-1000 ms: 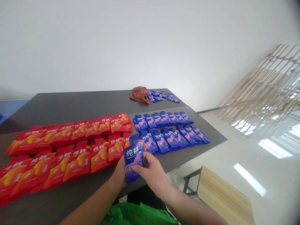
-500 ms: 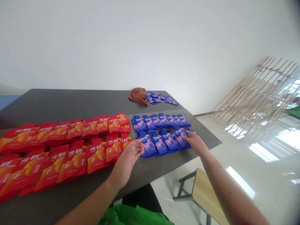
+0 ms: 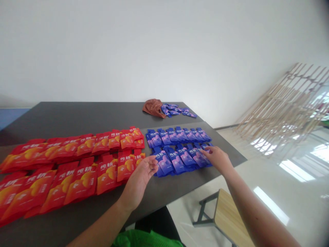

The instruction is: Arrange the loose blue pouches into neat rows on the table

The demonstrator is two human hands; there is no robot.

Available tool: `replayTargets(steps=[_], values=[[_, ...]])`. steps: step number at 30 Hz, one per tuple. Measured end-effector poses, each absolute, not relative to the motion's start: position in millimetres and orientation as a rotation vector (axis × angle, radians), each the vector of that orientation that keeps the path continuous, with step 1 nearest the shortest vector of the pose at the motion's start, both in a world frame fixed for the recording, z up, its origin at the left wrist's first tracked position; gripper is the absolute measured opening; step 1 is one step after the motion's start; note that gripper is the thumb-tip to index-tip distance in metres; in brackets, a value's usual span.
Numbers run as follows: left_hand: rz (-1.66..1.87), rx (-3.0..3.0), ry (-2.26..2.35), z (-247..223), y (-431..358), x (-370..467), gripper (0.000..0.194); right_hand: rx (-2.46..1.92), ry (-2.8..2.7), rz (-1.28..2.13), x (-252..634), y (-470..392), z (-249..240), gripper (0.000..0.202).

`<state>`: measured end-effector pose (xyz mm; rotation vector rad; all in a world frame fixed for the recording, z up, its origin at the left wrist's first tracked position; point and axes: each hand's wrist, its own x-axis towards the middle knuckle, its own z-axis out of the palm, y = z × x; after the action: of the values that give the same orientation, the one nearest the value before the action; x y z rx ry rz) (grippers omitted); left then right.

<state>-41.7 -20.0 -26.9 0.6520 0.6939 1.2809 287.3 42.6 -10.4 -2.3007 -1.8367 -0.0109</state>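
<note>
Blue-purple packets (image 3: 185,156) lie overlapping in two rows on the dark table (image 3: 159,193). My right hand (image 3: 218,158) is over the right end of the nearer row, its fingers bent and apart, the tips at the last packets. It does not appear to lift any packet. My left hand (image 3: 141,176) hovers near the table's front edge, between the blue-purple packets and the red-orange packets (image 3: 106,173). Its fingers are loosely curled, with nothing seen in them. The red-orange packets also lie overlapping in two rows on the left.
At the back of the table a brown bag (image 3: 154,108) lies beside a loose pile of smaller blue packets (image 3: 172,109). A stool with a wooden seat (image 3: 231,214) stands on the shiny floor at the right. A wooden lattice rack (image 3: 280,103) leans near the wall.
My right hand has shifted slightly right, off a packet that stood higher and now lies flatter in the nearer row. My left hand has barely moved. The view has tilted slightly.
</note>
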Motion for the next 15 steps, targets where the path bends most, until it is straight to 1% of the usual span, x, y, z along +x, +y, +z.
replayTargets(steps=[3,8,12,15], values=[[1.303,0.649,0.703,-30,-17,-43,0.030,-2.218,-1.819,-0.046,288,56,-1,0.039],[1.299,0.759,0.801,-29,-19,-49,0.031,-1.933,-1.799,-0.135,271,62,6,0.036],[1.156,0.980,1.025,3,-27,-54,0.034,-1.631,-1.798,-0.044,252,41,-12,0.035],[1.088,1.208,1.107,34,-10,-56,0.036,-1.485,-1.749,-0.027,241,14,-37,0.030]])
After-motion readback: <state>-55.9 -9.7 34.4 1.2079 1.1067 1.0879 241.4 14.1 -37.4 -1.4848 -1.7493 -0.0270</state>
